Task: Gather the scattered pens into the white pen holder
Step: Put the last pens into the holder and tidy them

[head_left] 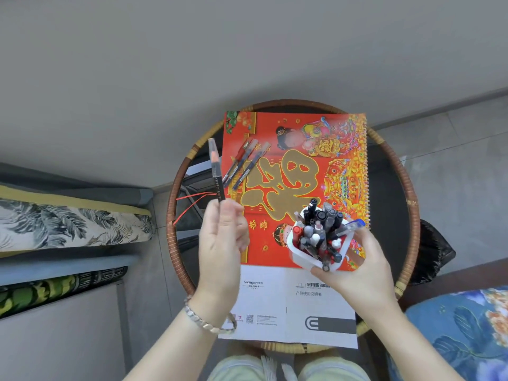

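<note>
My left hand (221, 244) holds a dark pen (215, 171) by its lower end, its clear cap pointing up and away over the table's left side. The white pen holder (305, 258), packed with several dark, grey and red pens, is tilted toward me and gripped from the right by my right hand (362, 268). A blue pen (350, 228) lies across that hand's fingertips at the holder's rim. Two pens remain loose on the red calendar: a red-grip pen (238, 160) and a dark pen (251, 166) beside it.
A round rattan-rimmed table (176, 171) carries the red spiral-bound calendar (297, 149) and a white instruction sheet (275, 303). A red cord (192, 204) trails off the left. Patterned cushions lie at left and lower right; a black bag (431, 251) sits at right.
</note>
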`<act>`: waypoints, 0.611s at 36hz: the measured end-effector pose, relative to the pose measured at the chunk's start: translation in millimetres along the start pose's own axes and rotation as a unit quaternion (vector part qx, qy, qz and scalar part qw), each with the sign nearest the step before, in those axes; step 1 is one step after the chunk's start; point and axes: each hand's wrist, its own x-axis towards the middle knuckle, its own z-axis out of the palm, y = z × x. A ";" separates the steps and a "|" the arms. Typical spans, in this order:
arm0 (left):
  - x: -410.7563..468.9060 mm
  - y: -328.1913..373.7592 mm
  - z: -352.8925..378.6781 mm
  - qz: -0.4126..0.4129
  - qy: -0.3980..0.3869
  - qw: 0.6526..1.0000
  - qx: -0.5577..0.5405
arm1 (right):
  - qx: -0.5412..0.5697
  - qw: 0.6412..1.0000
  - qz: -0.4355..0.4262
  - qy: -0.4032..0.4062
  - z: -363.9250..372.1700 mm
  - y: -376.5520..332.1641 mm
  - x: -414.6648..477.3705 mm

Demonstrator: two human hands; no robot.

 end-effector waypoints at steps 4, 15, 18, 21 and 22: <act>3.3 -0.9 0.6 -0.035 -0.008 0.999 -0.028 | 0.004 1.000 0.004 0.006 0.3 0.2 0.5; -11.1 -18.3 15.0 -0.015 -0.101 0.994 -0.024 | 0.011 1.000 -0.018 0.003 2.1 -5.1 6.1; -14.8 -23.1 18.2 0.017 -0.114 0.991 0.068 | 0.017 1.000 -0.021 0.005 3.9 -8.6 7.5; -12.5 -33.0 15.0 0.097 -0.087 0.963 0.234 | 0.023 0.999 -0.028 -0.001 4.7 -9.4 7.8; -10.4 -35.4 13.9 0.113 -0.080 0.955 0.262 | 0.014 0.999 -0.029 -0.005 5.2 -8.9 7.8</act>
